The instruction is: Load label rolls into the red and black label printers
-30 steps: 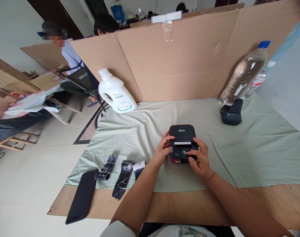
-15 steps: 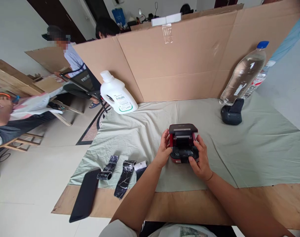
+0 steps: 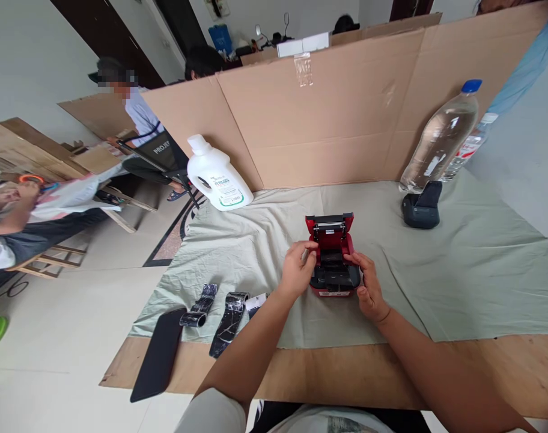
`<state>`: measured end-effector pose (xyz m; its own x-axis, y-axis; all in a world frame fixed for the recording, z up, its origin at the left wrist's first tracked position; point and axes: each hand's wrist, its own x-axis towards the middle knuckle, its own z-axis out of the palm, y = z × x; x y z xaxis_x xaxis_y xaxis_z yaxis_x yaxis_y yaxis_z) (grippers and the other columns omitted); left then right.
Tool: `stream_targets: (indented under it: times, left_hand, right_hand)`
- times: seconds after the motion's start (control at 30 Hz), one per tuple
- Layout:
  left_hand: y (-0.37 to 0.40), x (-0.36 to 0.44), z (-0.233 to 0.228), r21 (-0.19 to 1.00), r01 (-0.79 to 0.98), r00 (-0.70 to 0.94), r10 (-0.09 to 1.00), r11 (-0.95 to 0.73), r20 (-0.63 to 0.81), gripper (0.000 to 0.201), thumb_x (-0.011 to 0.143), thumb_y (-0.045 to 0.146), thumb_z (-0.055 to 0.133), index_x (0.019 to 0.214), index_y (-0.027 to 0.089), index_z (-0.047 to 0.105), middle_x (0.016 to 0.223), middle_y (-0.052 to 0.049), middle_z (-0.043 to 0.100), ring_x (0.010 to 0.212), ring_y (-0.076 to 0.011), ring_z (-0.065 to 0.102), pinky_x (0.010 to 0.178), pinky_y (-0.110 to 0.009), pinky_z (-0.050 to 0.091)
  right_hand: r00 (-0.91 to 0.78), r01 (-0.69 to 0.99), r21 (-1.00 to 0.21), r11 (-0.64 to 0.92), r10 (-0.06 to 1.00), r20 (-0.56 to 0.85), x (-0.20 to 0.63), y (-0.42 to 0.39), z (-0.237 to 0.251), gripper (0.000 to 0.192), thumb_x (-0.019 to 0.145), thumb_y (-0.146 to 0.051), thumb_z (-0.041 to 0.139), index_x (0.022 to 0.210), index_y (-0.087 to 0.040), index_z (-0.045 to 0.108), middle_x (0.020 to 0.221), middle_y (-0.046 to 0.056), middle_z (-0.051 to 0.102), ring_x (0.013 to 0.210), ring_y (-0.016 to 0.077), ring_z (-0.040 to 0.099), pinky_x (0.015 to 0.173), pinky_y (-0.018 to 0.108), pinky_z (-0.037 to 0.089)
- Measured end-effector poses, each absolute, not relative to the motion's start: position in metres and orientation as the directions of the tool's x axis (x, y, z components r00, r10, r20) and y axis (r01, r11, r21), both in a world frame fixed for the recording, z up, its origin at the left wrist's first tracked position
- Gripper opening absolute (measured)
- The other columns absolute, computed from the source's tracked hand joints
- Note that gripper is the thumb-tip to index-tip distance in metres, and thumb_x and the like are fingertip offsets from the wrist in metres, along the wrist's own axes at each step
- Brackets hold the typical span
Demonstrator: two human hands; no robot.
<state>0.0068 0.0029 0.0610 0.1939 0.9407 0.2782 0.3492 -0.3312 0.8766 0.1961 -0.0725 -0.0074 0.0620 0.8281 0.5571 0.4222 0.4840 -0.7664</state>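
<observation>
Head view: my left hand (image 3: 295, 270) and right hand (image 3: 368, 287) grip the open printer (image 3: 332, 264); I'd brace its base, lid upright.

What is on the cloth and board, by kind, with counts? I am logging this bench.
Label printers: 2, red one with lid up between left hand and right hand, black one
Bottles: 2, white, clear
Black strips: 2
Paper roll: 1
Black flat pad: 1
Total: 8
</observation>
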Motion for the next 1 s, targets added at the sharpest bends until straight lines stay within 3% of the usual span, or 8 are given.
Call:
stream_targets:
  times: [0.17,0.27,0.4,0.5,0.6,0.73,0.83,1.0]
  left_hand:
    - [0.035,0.038,0.078,0.651,0.601,0.556,0.828,-0.464,0.076,0.021,0.077,0.017,0.06,0.092,0.022,0.073,0.099,-0.008,0.074,0.102,-0.0306,0.064,0.105,-0.046,0.034]
    - [0.048,0.054,0.07,0.524,0.685,0.62,0.783,-0.505,-0.055,0.009,0.067,0.012,0.068,0.072,0.019,0.071,0.084,-0.013,0.074,0.101,-0.0374,0.063,0.107,-0.053,0.024]
    - [0.054,0.064,0.057,0.438,0.72,0.631,0.771,-0.539,-0.089,0.012,0.06,0.012,0.073,0.056,0.019,0.064,0.074,-0.014,0.071,0.101,-0.0392,0.062,0.106,-0.054,0.023]
    - [0.053,0.063,0.057,0.492,0.711,0.6,0.798,-0.502,-0.055,0.014,0.055,0.011,0.076,0.056,0.019,0.064,0.075,-0.013,0.07,0.104,-0.0401,0.06,0.107,-0.054,0.024]
    - [0.044,0.055,0.068,0.614,0.634,0.578,0.815,-0.471,0.028,0.019,0.058,0.013,0.075,0.075,0.021,0.071,0.088,-0.01,0.071,0.104,-0.0363,0.061,0.109,-0.052,0.027]
    - [0.03,0.022,0.094,0.89,0.31,0.634,0.771,-0.335,0.07,0.03,0.07,0.028,0.07,0.1,0.023,0.07,0.101,-0.005,0.071,0.099,-0.0265,0.064,0.098,-0.042,0.044]
    - [0.031,-0.025,0.116,0.986,0.145,0.665,0.746,-0.083,-0.035,0.034,0.072,0.039,0.071,0.099,0.02,0.073,0.098,-0.007,0.072,0.088,-0.0244,0.066,0.08,-0.035,0.052]
    - [0.045,-0.124,0.14,0.881,0.458,0.515,0.773,0.116,-0.369,0.04,0.059,0.037,0.082,0.094,0.017,0.075,0.083,-0.006,0.071,0.058,-0.0152,0.056,0.046,-0.021,0.038]
  right_hand:
    - [0.06,0.431,-0.737,0.52,0.799,0.598,0.197,-0.072,-0.009,0.063,0.094,-0.063,0.027,0.142,-0.024,0.039,0.133,0.011,0.057,0.134,0.0308,0.042,0.113,0.056,0.033]
    - [0.054,0.46,-0.736,0.496,0.813,0.58,0.198,-0.071,-0.009,0.063,0.094,-0.063,0.026,0.14,-0.024,0.042,0.131,0.011,0.058,0.135,0.0315,0.042,0.113,0.056,0.034]
    - [0.047,0.486,-0.721,0.494,0.809,0.586,0.199,-0.071,-0.01,0.059,0.095,-0.059,0.026,0.139,-0.024,0.044,0.131,0.011,0.058,0.135,0.0306,0.042,0.113,0.056,0.035]
    - [0.047,0.496,-0.725,0.478,0.819,0.572,0.199,-0.07,-0.01,0.059,0.095,-0.059,0.026,0.139,-0.024,0.044,0.132,0.011,0.058,0.135,0.0304,0.043,0.113,0.056,0.034]
    - [0.054,0.495,-0.735,0.463,0.828,0.558,0.2,-0.071,-0.01,0.06,0.095,-0.06,0.025,0.139,-0.025,0.046,0.132,0.01,0.058,0.135,0.0305,0.043,0.113,0.056,0.034]
    - [0.048,0.481,-0.723,0.496,0.808,0.587,0.201,-0.071,-0.01,0.057,0.096,-0.058,0.027,0.139,-0.025,0.045,0.132,0.01,0.058,0.135,0.0303,0.042,0.113,0.056,0.035]
    - [0.045,0.478,-0.728,0.491,0.815,0.578,0.201,-0.071,-0.01,0.056,0.096,-0.057,0.027,0.139,-0.025,0.045,0.133,0.01,0.057,0.135,0.0308,0.042,0.113,0.056,0.034]
    - [0.061,0.465,-0.739,0.487,0.815,0.576,0.198,-0.073,-0.005,0.052,0.097,-0.053,0.029,0.137,-0.026,0.047,0.132,0.009,0.056,0.135,0.0303,0.041,0.114,0.055,0.034]
